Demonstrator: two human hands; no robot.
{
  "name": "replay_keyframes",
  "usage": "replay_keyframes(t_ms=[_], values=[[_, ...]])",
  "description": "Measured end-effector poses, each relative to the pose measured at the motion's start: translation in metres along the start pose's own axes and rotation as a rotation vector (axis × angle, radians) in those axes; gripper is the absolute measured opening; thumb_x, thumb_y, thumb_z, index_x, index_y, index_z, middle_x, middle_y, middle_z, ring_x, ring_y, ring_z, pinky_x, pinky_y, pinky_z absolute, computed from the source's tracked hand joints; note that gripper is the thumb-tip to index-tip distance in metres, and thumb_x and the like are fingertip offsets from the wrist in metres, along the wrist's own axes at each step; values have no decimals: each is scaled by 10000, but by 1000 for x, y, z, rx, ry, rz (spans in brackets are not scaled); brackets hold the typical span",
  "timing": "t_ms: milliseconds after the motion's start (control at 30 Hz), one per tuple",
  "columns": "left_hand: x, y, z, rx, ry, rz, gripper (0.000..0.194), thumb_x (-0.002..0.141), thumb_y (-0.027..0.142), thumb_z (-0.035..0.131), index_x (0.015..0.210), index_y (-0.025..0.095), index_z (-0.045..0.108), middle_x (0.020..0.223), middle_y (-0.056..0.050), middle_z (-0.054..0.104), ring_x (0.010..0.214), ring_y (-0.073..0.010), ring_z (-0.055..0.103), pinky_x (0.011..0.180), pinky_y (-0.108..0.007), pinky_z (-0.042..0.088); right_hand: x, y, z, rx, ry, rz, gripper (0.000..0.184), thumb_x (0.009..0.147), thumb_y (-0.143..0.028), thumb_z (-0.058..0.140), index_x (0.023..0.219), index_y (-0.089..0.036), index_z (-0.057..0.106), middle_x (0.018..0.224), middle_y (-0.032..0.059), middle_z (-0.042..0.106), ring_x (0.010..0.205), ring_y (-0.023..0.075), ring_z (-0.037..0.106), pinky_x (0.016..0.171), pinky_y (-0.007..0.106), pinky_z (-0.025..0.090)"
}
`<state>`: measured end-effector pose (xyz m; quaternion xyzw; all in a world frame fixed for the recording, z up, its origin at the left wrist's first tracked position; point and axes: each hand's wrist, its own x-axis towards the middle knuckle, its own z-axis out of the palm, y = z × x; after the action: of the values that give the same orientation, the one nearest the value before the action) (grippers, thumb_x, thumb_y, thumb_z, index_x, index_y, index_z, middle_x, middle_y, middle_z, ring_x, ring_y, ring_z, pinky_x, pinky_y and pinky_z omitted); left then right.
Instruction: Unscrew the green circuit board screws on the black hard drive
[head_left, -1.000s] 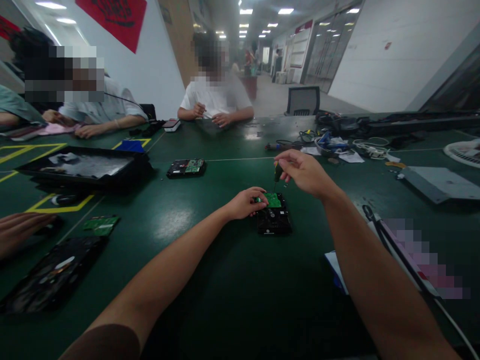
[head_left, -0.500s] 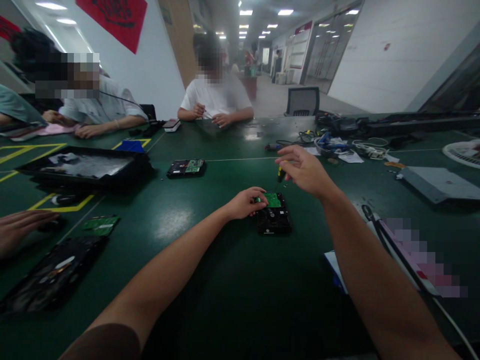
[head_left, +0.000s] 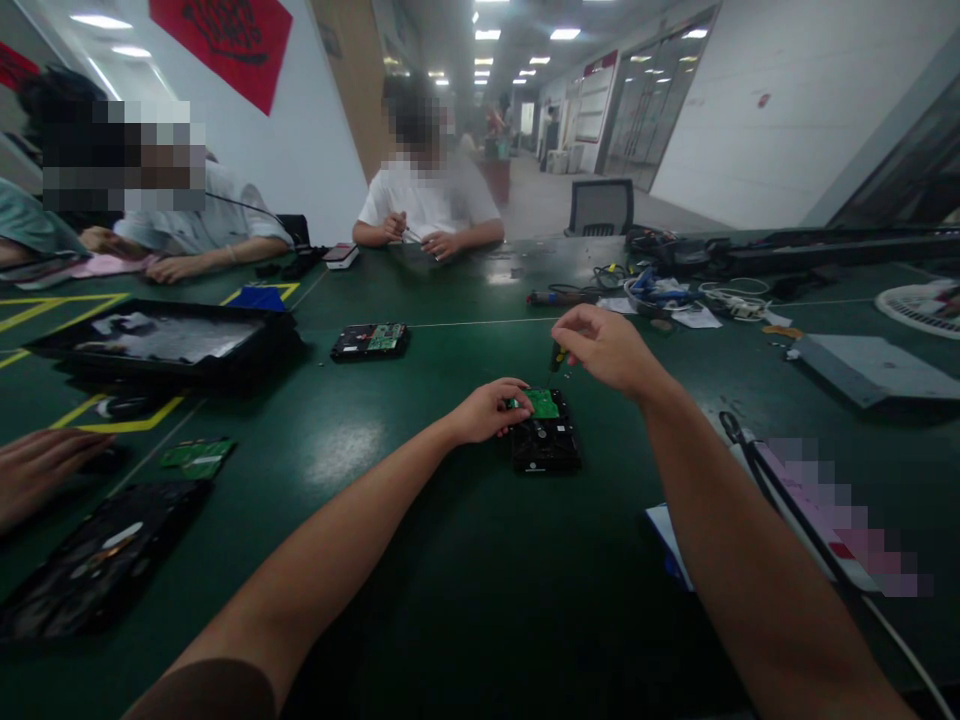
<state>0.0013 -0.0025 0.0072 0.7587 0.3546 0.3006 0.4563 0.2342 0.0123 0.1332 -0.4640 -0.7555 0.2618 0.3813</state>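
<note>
Progress: flat green circuit board (head_left: 545, 403) still on black rectangular hard drive (head_left: 546, 450), so partway at most; screws left, can't tell. Drive flat on dark-green surface (head_left: 420, 560), below R hand (head_left: 600, 345), whose grip is closed round slim screwdriver w/ dark-yellow handle (head_left: 556, 358), tip down nr board's far edge, contact unclear. L hand (head_left: 495, 411) at drive's L side, 1+ fingertips on board; pinch or press, can't tell.

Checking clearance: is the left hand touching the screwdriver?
Apart: the head view shows a gap between the left hand and the screwdriver, held in the right hand.

smooth tabletop (head_left: 450, 530), softly glossy
</note>
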Motion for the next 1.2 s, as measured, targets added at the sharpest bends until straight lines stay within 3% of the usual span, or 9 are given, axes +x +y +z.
replay_keyframes(t_ms=[133,333,500,633,900,1100,1200], values=[[0,-1,0,-6,2,-9,207,958,331,700,1049,146,718,1544,-150,470,608,-9,593,526,-201,551,0,-3,2,65,-24,27,196,956,-399,659,975,-206,683,933,69,754,594,141,645,542,299,491],[1,-1,0,6,4,-9,202,964,323,694,1057,145,718,1549,-149,466,589,1,585,519,-201,543,-1,-7,3,159,-91,26,208,997,-320,565,1096,-203,705,819,50,729,623,156,663,587,305,533],[1,-2,0,0,-1,-3,182,962,305,693,1048,146,720,1554,-147,461,599,-6,598,527,-211,553,-1,-7,1,44,-20,-2,140,952,-332,654,953,-208,719,877,53,745,649,151,633,612,312,509],[1,-2,-1,0,1,-4,183,959,301,699,1054,148,725,1554,-151,461,605,-8,600,526,-209,552,-1,-5,2,78,-17,20,130,945,-331,674,921,-204,691,917,60,755,583,129,613,577,310,495],[0,0,0,3,5,3,191,961,306,701,1055,142,725,1548,-154,469,592,-6,597,524,-207,550,0,-6,5,196,-95,15,217,990,-356,606,1105,-206,712,791,36,713,631,151,640,585,294,514],[1,0,0,-3,1,5,186,960,305,701,1046,140,720,1541,-155,470,594,-7,594,520,-209,547,-1,-5,3,73,10,24,148,921,-341,682,942,-196,701,891,62,746,639,147,620,584,302,489],[1,-1,0,-8,1,-2,198,963,321,701,1044,141,721,1546,-156,465,594,-3,586,518,-203,541,-1,-5,4,115,-17,44,161,931,-358,672,967,-202,687,959,68,757,581,122,604,547,297,479]])
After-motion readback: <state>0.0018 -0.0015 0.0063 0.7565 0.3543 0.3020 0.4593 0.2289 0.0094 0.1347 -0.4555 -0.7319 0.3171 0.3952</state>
